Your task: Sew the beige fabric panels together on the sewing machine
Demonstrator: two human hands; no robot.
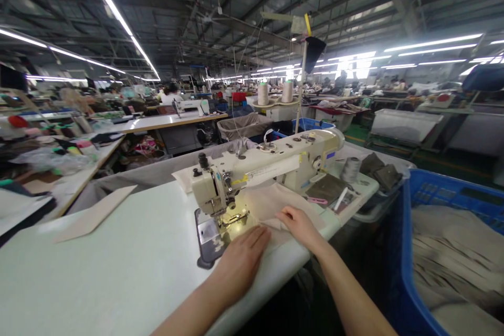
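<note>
Beige cloth [268, 205] lies in a soft fold at 12 o'clock on the white counter [118, 268], just beside the presser foot [232, 217] of the cream sewing machine [260, 168]. My left hand [240, 265] is open, palm down, lying flat at the cloth's near edge with the fingers stretched out. My right hand [301, 228] rests on top of the cloth a little further over, its fingers curled; I cannot tell whether they are pinching it. At 9 o'clock a flat beige cut piece [92, 214] lies alone on the counter. Around 2 o'clock, past the machine, a thread cone [350, 169] stands near folded dark cloth [378, 170]. At 3 o'clock a blue plastic crate [405, 231] holds a heap of beige cut pieces [452, 252].
</note>
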